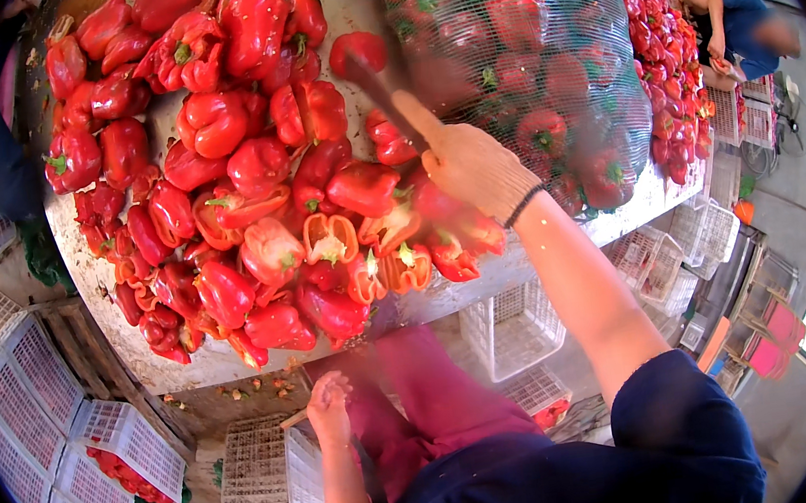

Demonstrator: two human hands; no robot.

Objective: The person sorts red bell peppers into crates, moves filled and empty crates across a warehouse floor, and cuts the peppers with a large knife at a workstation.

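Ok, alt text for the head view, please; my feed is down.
The gloved right hand holds a dark blade-like tool over a table heaped with red peppers, several cut open, beside a green mesh sack of more peppers. The left hand is lower, near a white crate, any grip unclear.

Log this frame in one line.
right hand: gloved, holding knife | left hand: near white crate, grip unclear | table: cut and whole red peppers
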